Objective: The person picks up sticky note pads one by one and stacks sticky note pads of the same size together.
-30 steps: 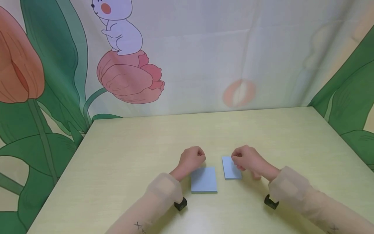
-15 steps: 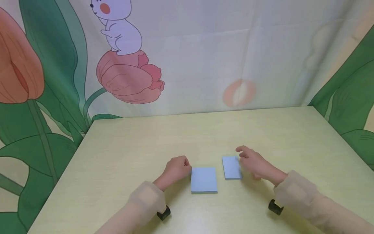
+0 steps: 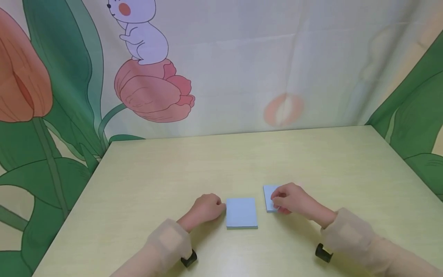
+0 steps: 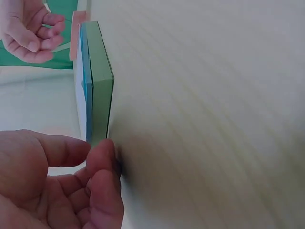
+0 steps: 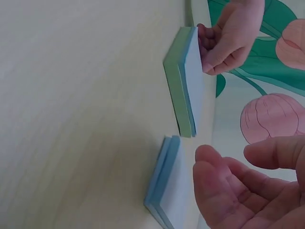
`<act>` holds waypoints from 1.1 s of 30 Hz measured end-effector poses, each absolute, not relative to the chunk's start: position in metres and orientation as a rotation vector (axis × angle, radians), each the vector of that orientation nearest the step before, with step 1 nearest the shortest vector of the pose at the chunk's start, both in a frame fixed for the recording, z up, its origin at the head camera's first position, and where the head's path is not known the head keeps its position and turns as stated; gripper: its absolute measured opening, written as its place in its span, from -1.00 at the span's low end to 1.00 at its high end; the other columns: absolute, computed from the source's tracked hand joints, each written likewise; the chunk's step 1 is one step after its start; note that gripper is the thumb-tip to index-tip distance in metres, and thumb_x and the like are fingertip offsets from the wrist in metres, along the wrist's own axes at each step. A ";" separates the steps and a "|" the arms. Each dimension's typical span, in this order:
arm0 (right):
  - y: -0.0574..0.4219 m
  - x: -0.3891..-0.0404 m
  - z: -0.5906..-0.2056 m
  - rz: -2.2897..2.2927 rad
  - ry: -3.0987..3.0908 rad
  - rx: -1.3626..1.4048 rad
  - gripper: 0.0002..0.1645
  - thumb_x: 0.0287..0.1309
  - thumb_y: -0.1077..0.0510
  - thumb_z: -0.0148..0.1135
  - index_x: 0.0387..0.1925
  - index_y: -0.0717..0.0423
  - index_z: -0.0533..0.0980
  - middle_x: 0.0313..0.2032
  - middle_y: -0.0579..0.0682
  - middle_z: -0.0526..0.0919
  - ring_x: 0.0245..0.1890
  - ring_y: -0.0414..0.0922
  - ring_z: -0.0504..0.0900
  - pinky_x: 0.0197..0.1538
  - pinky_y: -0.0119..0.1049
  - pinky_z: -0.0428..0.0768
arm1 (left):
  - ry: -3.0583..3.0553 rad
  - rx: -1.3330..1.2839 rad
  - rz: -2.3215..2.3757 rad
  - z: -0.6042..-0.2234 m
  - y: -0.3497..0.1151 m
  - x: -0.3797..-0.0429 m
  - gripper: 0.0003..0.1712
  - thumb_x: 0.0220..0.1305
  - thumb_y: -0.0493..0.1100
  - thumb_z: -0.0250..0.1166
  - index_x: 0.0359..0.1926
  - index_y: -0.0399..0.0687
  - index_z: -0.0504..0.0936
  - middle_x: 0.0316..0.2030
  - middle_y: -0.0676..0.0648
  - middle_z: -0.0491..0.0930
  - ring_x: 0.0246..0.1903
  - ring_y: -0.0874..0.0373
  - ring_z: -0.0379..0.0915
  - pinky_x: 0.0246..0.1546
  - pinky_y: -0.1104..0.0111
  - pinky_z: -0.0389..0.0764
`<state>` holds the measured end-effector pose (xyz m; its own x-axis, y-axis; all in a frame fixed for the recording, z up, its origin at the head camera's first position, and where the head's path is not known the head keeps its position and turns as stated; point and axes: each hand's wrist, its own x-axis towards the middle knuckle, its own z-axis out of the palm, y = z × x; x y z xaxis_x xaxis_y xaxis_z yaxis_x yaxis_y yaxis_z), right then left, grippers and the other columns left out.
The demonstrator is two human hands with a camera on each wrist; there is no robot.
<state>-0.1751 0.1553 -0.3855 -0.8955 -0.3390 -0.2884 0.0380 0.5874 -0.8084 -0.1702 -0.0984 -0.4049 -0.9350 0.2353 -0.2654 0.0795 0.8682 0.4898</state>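
Observation:
A square pad of sticky notes point(image 3: 241, 213) lies flat, blue on top with a green block point(image 4: 101, 86) beneath. My left hand point(image 3: 206, 207) is at its left edge, fingers loosely curled. In the left wrist view the thumb and index fingertips are right at the pad's near end. A smaller blue rectangular sticky note pad point(image 5: 167, 186), in two layers, lies to the right and slightly farther back. My right hand point(image 3: 294, 200) hovers over its right part, covering it in the head view, with thumb and fingers apart and nothing between them.
A pink block point(image 4: 77, 36) shows beyond the square pad in the left wrist view; the right hand hides it in the head view. Both wrists carry black camera mounts point(image 3: 324, 253). The pale table point(image 3: 166, 169) ends at a printed curtain point(image 3: 235, 77) behind.
My left hand has moved left and toward me, from above the square pad to its left edge. My right hand pulled back right, then returned over the small pad. The pads stayed put.

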 end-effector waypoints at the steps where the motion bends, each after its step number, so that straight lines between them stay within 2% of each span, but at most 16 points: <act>1: 0.154 -0.174 -0.387 -1.236 2.400 -0.258 -0.79 0.08 0.27 0.01 -0.32 0.34 0.51 -0.56 0.00 0.54 -0.59 -0.20 0.48 -0.45 -0.33 0.53 | 2.714 0.249 0.690 -0.405 -0.099 -0.169 -0.63 0.12 -0.20 -0.01 -0.81 -0.06 0.34 -0.89 0.08 0.22 -0.79 0.23 0.12 -0.70 0.47 0.16; 5: 0.146 -0.172 -0.392 -1.217 2.385 -0.297 -0.80 0.09 0.26 0.01 -0.38 0.32 0.53 -0.64 -0.01 0.52 -0.66 -0.21 0.48 -0.51 -0.33 0.54 | 2.681 0.290 0.688 -0.404 -0.099 -0.166 -0.72 0.05 -0.27 -0.04 -0.74 -0.08 0.41 -0.87 0.07 0.26 -0.78 0.22 0.16 -0.70 0.46 0.20; 10: 0.136 -0.167 -0.394 -1.192 2.348 -0.297 -0.79 0.08 0.26 0.00 -0.39 0.30 0.54 -0.65 0.03 0.55 -0.70 -0.17 0.53 -0.54 -0.31 0.55 | 2.657 0.327 0.701 -0.402 -0.098 -0.163 -0.76 0.05 -0.28 -0.03 -0.70 -0.08 0.40 -0.85 0.07 0.28 -0.78 0.22 0.17 -0.69 0.45 0.20; 18: 0.126 -0.160 -0.397 -1.176 2.277 -0.344 -0.80 0.08 0.31 -0.02 -0.42 0.32 0.54 -0.68 0.06 0.55 -0.74 -0.14 0.54 -0.58 -0.29 0.55 | 2.686 0.380 0.688 -0.403 -0.096 -0.163 -0.90 0.01 -0.26 0.09 -0.59 -0.09 0.41 -0.72 0.06 0.33 -0.69 0.22 0.21 -0.64 0.45 0.21; 24: 0.122 -0.158 -0.401 -1.156 2.270 -0.382 -0.80 0.10 0.31 -0.02 -0.40 0.31 0.55 -0.69 0.06 0.54 -0.74 -0.15 0.53 -0.60 -0.29 0.54 | 2.704 0.407 0.648 -0.407 -0.095 -0.164 -0.90 0.00 -0.27 0.14 -0.58 -0.09 0.41 -0.66 0.05 0.34 -0.65 0.21 0.22 -0.63 0.46 0.21; 33: 0.121 -0.158 -0.405 -1.129 2.265 -0.446 -0.77 0.08 0.31 -0.05 -0.55 0.28 0.52 -0.70 0.02 0.52 -0.75 -0.18 0.50 -0.62 -0.31 0.52 | 2.725 0.410 0.585 -0.408 -0.093 -0.164 -0.88 0.00 -0.25 0.15 -0.59 -0.07 0.41 -0.67 0.06 0.34 -0.65 0.21 0.22 -0.63 0.45 0.21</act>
<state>-0.1579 0.1211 -0.4048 -0.7857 -0.5192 -0.3364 -0.0440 0.5893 -0.8067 -0.1639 -0.0931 -0.4076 -0.9064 0.3406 -0.2498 0.2081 0.8748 0.4375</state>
